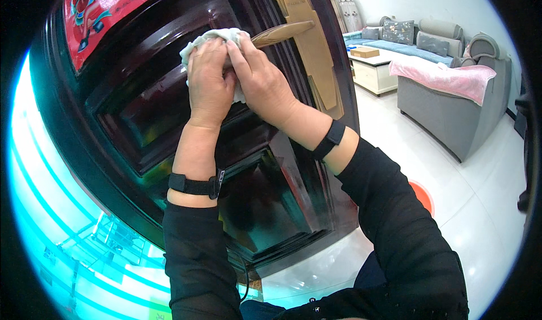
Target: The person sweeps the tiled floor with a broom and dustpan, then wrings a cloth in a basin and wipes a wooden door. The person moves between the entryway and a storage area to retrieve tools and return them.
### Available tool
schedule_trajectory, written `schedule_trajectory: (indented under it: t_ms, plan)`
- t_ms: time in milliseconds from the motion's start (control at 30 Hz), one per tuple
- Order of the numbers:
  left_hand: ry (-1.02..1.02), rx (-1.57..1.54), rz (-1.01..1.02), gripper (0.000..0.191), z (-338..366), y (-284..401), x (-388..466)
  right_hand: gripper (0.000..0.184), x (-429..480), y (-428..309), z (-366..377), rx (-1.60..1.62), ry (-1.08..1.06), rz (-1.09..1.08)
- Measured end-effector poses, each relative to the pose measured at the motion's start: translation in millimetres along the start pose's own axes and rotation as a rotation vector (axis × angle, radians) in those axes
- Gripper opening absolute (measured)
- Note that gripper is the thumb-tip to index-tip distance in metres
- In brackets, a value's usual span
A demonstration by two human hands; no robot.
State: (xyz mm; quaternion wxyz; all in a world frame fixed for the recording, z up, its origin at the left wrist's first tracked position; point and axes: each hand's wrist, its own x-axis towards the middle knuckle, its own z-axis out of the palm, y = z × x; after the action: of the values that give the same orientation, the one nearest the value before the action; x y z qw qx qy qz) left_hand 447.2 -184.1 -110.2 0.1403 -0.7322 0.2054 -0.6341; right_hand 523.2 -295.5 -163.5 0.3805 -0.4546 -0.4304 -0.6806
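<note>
A pale, crumpled cloth (211,35) lies against the dark glossy panelled door (161,108), beside the inner end of the brass-coloured lever handle (283,32). My left hand (209,80) presses on the cloth with its fingers bent over it. Close beside it on the right, my right hand (262,76) also grips the cloth, its fingertips near the cloth's upper edge. Most of the cloth is hidden under both hands. The handle's long brass-coloured plate (315,51) runs down the door to the right of my hands. A red printed picture (108,10) covers the door's upper left part.
Beyond the door's edge at right stand a grey sofa (436,112) with a pink towel (449,76) over it and a white low table (372,74) bearing a cardboard box (364,52). An orange-red round container (422,197) sits on the tiled floor, partly behind my right sleeve.
</note>
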Motion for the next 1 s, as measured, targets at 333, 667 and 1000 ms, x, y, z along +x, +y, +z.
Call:
schedule_trajectory:
  t_ms: [333,667,1000]
  plan:
    - [-0.169,0.155,0.139,0.036,19,8,0,0.053,-47,10,-21,-0.032,-0.038,-0.012]
    - [-0.213,0.247,0.206,0.05,30,15,10,0.06,-44,28,-35,-0.065,-0.1,0.077]
    - [-0.21,0.123,0.055,0.051,50,48,-4,0.051,-41,44,-47,-0.17,-0.092,0.053]
